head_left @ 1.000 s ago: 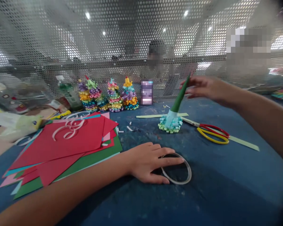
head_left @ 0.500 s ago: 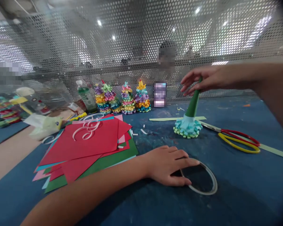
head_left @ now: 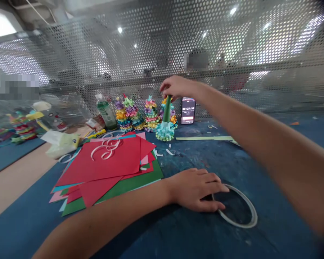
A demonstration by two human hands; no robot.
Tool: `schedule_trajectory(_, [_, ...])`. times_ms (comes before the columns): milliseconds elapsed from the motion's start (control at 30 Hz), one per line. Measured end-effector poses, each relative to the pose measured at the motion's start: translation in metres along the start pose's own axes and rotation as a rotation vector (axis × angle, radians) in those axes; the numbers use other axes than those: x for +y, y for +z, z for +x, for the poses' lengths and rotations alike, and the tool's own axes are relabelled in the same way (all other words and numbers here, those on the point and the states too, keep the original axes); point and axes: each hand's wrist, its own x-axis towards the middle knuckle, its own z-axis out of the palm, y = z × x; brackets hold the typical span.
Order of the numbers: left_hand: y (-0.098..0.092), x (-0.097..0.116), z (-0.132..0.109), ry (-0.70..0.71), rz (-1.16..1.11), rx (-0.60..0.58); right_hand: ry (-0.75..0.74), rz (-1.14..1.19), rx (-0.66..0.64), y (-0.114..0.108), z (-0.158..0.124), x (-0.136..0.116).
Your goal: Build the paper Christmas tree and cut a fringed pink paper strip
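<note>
Two bare arms reach over a wide blue work table [head_left: 156,233], and behind this table stands a perforated metal screen [head_left: 259,43]. On the left part of the table lies a loose stack of coloured paper sheets [head_left: 102,158], mostly red and green, with some pink and light blue at the edges. Further back stand four paper trees [head_left: 151,113] made of many small colourful folds, and beside them are a plastic water bottle [head_left: 105,111] and an upright phone [head_left: 188,110] that shows a timer.

The green paper cone [head_left: 166,109] stands on the table, just in front of the paper trees and near the far edge of the paper stack. Around its lower part is a fringed blue-green paper skirt [head_left: 166,131]. The right hand [head_left: 176,87] is above it, and its fingers curl closely around the narrow tip, so the grip is small and holds the cone from the top.

The left hand [head_left: 196,189] lies open and flat on the table, with the fingers a little apart. Its fingertips touch the near edge of a thin paper ring [head_left: 255,217], which lies flat on the table, and this hand holds nothing else.
</note>
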Motion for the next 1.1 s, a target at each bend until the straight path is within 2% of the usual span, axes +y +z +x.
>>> schedule_trajectory(100, [0.003, -0.002, -0.001, 0.013, 0.013, 0.024, 0.006, -0.081, 0.062, 0.025, 0.014, -0.003])
schedule_trajectory(200, [0.004, -0.003, -0.001, 0.023, 0.019, 0.046, -0.005, -0.127, 0.118, 0.037, 0.020, -0.001])
schedule_trajectory(300, [0.003, -0.004, -0.002, 0.033, 0.018, 0.062, 0.018, -0.147, 0.150, 0.036, 0.021, 0.005])
schedule_trajectory(400, [0.002, -0.004, -0.002, 0.033, 0.012, 0.059, 0.020, -0.166, 0.233, 0.026, 0.015, 0.009])
schedule_trajectory(533, [0.006, -0.004, -0.002, -0.020, 0.018, 0.048, -0.006, -0.190, 0.410, 0.007, -0.018, 0.010])
schedule_trajectory(633, [0.007, -0.005, 0.000, -0.050, 0.027, 0.018, -0.152, -0.174, 0.561, 0.011, -0.063, 0.012])
schedule_trajectory(700, [0.002, -0.006, 0.001, -0.019, 0.027, -0.039, -0.294, -0.181, 0.484, 0.031, -0.098, 0.020])
schedule_trajectory(733, [-0.003, -0.006, 0.001, 0.004, 0.023, -0.077, -0.350, -0.214, 0.373, 0.046, -0.116, 0.026])
schedule_trajectory(800, [-0.016, -0.007, -0.004, 0.030, 0.002, -0.137, -0.448, -0.241, 0.011, 0.079, -0.149, 0.041])
schedule_trajectory(833, [-0.023, -0.008, -0.011, 0.021, -0.005, -0.155, -0.471, -0.230, -0.100, 0.095, -0.164, 0.049])
schedule_trajectory(900, [-0.036, -0.007, -0.032, 0.005, 0.040, -0.091, -0.461, -0.212, -0.181, 0.120, -0.186, 0.062])
schedule_trajectory(967, [-0.044, -0.007, -0.062, -0.102, 0.167, 0.135, -0.447, -0.188, -0.222, 0.133, -0.198, 0.069])
schedule_trajectory(1000, [-0.047, -0.008, -0.079, -0.182, 0.228, 0.189, -0.434, -0.178, -0.228, 0.135, -0.200, 0.070])
schedule_trajectory(1067, [-0.052, -0.016, -0.113, -0.369, 0.350, 0.172, -0.404, -0.162, -0.233, 0.134, -0.202, 0.070])
schedule_trajectory(1100, [-0.055, -0.022, -0.129, -0.526, 0.413, 0.127, -0.393, -0.155, -0.235, 0.132, -0.202, 0.068])
